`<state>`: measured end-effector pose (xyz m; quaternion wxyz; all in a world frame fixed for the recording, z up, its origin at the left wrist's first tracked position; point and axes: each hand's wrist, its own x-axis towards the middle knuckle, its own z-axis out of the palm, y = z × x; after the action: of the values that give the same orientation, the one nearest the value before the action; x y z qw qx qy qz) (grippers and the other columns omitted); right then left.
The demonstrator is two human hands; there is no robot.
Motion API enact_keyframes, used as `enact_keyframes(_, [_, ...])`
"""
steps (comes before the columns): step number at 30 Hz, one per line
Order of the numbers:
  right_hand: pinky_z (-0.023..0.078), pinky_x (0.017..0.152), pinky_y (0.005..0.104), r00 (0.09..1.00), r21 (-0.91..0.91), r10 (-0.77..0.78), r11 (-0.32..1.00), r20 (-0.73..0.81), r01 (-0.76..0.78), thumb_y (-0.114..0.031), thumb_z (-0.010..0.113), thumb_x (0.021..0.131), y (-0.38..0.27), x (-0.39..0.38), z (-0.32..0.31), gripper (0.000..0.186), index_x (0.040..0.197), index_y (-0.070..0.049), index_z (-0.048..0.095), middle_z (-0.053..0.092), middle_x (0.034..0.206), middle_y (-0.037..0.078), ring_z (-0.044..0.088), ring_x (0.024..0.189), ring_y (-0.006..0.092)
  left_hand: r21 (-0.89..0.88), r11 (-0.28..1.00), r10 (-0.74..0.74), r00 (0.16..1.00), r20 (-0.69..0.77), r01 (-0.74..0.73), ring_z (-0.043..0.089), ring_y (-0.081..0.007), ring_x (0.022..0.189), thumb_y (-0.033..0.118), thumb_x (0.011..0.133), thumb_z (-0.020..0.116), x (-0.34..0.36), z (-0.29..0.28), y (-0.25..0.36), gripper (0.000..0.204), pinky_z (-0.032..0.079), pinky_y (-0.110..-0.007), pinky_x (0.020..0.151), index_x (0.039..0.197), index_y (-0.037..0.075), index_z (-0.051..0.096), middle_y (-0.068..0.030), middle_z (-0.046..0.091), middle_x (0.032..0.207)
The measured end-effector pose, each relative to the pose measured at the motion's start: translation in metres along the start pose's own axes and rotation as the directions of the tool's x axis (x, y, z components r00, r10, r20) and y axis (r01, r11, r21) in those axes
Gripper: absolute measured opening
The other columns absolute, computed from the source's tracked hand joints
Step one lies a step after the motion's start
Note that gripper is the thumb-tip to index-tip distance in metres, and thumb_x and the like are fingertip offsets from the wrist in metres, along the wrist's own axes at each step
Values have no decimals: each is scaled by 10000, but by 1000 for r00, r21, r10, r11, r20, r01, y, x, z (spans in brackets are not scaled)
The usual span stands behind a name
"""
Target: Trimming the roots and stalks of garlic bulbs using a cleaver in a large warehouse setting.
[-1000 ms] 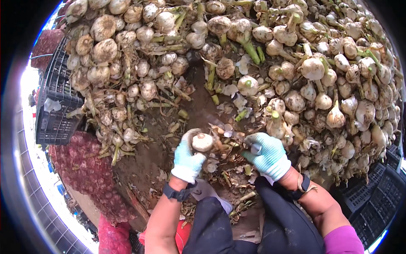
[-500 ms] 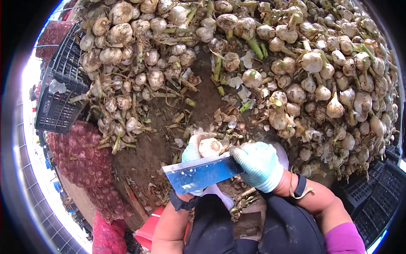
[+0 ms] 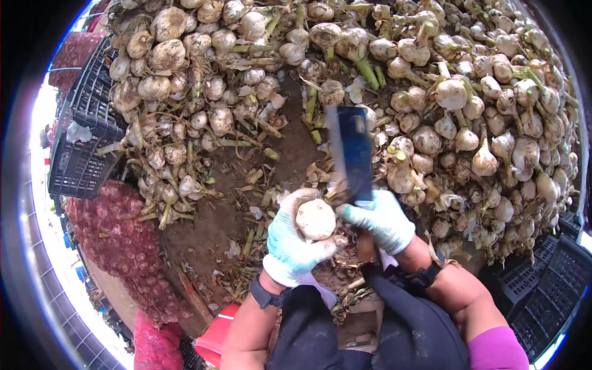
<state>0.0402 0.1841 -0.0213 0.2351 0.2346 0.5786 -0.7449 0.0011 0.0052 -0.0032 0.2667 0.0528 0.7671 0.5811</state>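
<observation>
Left fingers: the pale garlic bulb (image 3: 316, 220) is cupped by the left hand (image 3: 287, 242), the fingers curled partway around it and the thumb set along its near side.
Right fingers: the wooden handle (image 3: 365, 248) is wrapped closely by the right hand (image 3: 383, 223).
Blade: the broad blue blade (image 3: 356, 148) is pointed away from the body, blurred, apart from the bulb; which edge is sharp cannot be told.
Good stroke: the bulb is best gripped low, with the thumb and fingertips tucked below the path of the blade; short, controlled strokes are called for.
Knees: the dark trousers (image 3: 302, 327) are seen just below the hands, so strokes are better directed away from them.
Open room: space is offered by the strip of brown ground (image 3: 295, 148) beyond the hands, though scraps are scattered near it.
Heap edges: the strip is bounded by the left garlic heap (image 3: 169, 57) and the right garlic heap (image 3: 465, 140); the blade tip is nearer the right one, so wide swings are best avoided.
Outer left: the red net sack (image 3: 117, 225) is found below the black crate (image 3: 83, 169).
</observation>
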Motion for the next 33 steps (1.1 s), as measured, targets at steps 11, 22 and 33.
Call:
enact_keyframes(11, [497, 666, 323, 874, -394, -483, 792, 63, 466, -225, 789, 640, -11, 0, 0, 411, 980, -73, 616, 637, 880, 85, 628, 728, 239, -705, 606, -341, 921, 187, 368, 622, -212, 800, 245, 804, 648, 4, -7, -8, 440, 517, -338, 706, 1111, -35, 501, -100, 612, 932])
enact_keyframes(22, [499, 617, 365, 946, -658, -208, 753, -249, -8, -265, 715, 691, 22, 20, -33, 278, 838, -54, 609, 633, 726, 136, 617, 650, 297, -11, 987, -154, 929, -338, 160, 612, -221, 777, 57, 841, 529, 22, -34, 24, 194, 503, -355, 654, 1025, -2, 551, -112, 614, 906])
enact_keyframes(33, [463, 586, 250, 909, -316, -126, 949, -398, -7, -247, 770, 682, -4, 22, -46, 320, 875, -38, 624, 630, 700, 32, 534, 608, 81, 824, 311, 520, 811, 270, -474, 460, -359, 1129, 25, 630, 626, 187, 18, 32, 556, 415, -426, 882, 1166, 142, 535, -140, 509, 1208])
